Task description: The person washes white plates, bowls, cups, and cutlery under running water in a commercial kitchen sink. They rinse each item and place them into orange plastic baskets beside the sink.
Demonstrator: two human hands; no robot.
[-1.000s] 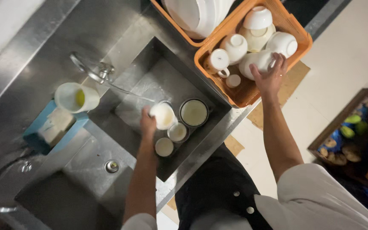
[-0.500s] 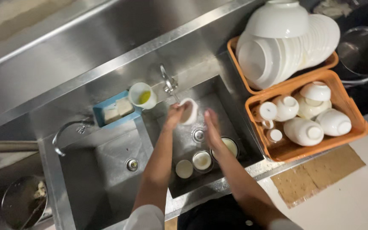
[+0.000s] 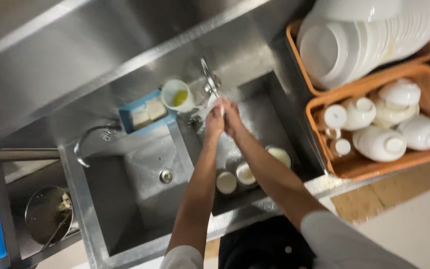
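No packages, labels, signs or screens show anywhere around the steel sinks, the counter or the orange crates.

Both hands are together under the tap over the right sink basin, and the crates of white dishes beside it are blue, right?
Not quite. The head view shows the left hand and right hand together under the tap over the right sink basin, but the crates of white dishes are orange, not blue.
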